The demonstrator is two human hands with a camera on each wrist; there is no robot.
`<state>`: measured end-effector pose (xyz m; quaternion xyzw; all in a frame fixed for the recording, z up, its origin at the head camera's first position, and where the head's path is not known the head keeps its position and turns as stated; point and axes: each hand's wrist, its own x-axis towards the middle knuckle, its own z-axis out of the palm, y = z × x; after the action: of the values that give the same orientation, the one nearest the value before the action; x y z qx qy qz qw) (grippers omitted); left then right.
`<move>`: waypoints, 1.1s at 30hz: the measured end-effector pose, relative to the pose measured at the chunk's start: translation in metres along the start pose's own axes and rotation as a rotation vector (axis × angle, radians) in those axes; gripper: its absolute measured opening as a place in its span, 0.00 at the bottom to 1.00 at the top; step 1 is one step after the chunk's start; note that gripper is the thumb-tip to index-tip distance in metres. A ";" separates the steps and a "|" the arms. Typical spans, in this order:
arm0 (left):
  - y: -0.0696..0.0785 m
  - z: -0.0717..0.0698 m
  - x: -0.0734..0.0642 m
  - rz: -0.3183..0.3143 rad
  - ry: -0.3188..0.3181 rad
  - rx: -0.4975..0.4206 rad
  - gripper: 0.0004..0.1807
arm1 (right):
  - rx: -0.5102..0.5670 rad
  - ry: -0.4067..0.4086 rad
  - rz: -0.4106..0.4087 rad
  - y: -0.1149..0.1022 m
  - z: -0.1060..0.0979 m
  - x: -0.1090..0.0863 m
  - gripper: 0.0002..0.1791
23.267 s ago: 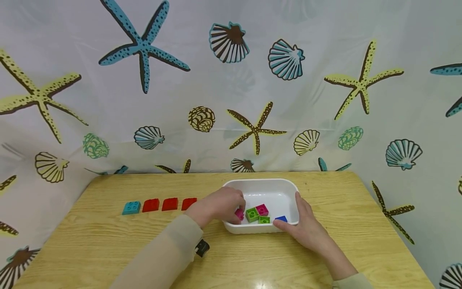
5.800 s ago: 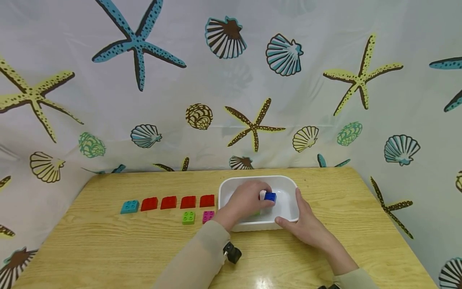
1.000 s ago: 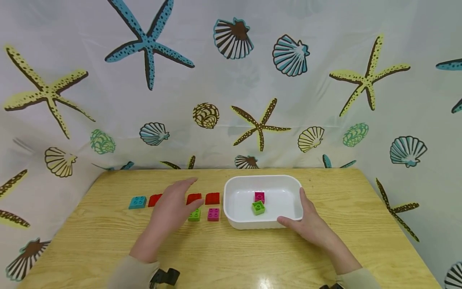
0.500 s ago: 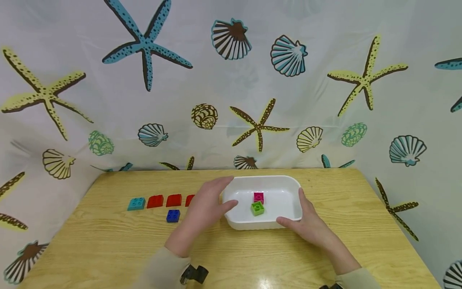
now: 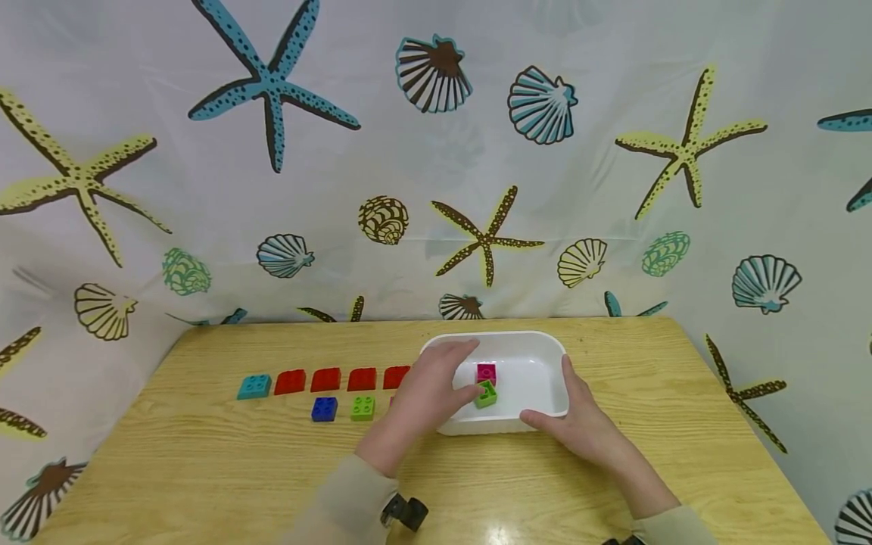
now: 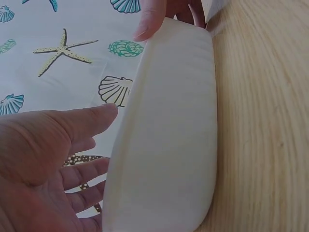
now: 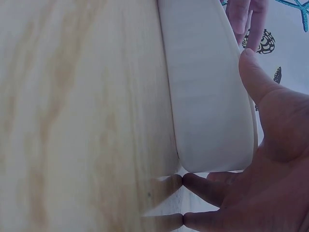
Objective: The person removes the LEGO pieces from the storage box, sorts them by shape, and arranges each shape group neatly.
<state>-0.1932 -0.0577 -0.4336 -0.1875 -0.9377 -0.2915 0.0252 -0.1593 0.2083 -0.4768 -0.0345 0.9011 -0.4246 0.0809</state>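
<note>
My left hand (image 5: pixel 429 386) hovers over the left part of a white plastic tub (image 5: pixel 497 426), thumb and fingers apart and holding nothing. Its thumb tip is near a lime green toy brick (image 5: pixel 486 394) in the tub, with a pink brick (image 5: pixel 487 372) just behind. At the tub's right front corner, my right hand (image 5: pixel 582 420) holds on, thumb on the rim and fingers along the end wall. The left wrist view has the open left palm (image 6: pixel 43 159) beside the tub's outer wall (image 6: pixel 169 121); in the right wrist view, the right thumb (image 7: pixel 260 77) lies at the rim.
Left of the tub, a back row holds a teal brick (image 5: pixel 254 387) and several red pieces (image 5: pixel 326 380). In front lie a blue brick (image 5: pixel 324 409) and a lime green brick (image 5: pixel 363 409), then a pink brick mostly behind my left hand. A patterned curtain (image 5: pixel 436 166) encloses the wooden table (image 5: pixel 204 469).
The blue brick held in the tub 5.8 s ago now lies on the table, left of the green one. My left hand has since moved right, over the tub. The right hand stays put.
</note>
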 end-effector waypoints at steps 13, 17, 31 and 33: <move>0.005 0.026 0.021 -0.027 -0.065 0.028 0.43 | -0.019 0.001 0.001 0.000 -0.001 0.000 0.73; 0.006 0.030 0.024 -0.049 -0.077 0.054 0.44 | -0.019 -0.001 0.004 0.000 -0.001 -0.001 0.72; 0.007 0.035 0.024 -0.121 -0.126 0.106 0.45 | -0.017 0.007 0.009 0.000 0.000 0.000 0.73; 0.007 0.035 0.024 -0.123 -0.135 0.117 0.45 | -0.015 0.008 0.006 0.000 0.000 0.000 0.73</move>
<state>-0.2108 -0.0249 -0.4548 -0.1468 -0.9624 -0.2242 -0.0449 -0.1597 0.2084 -0.4768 -0.0307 0.9047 -0.4177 0.0781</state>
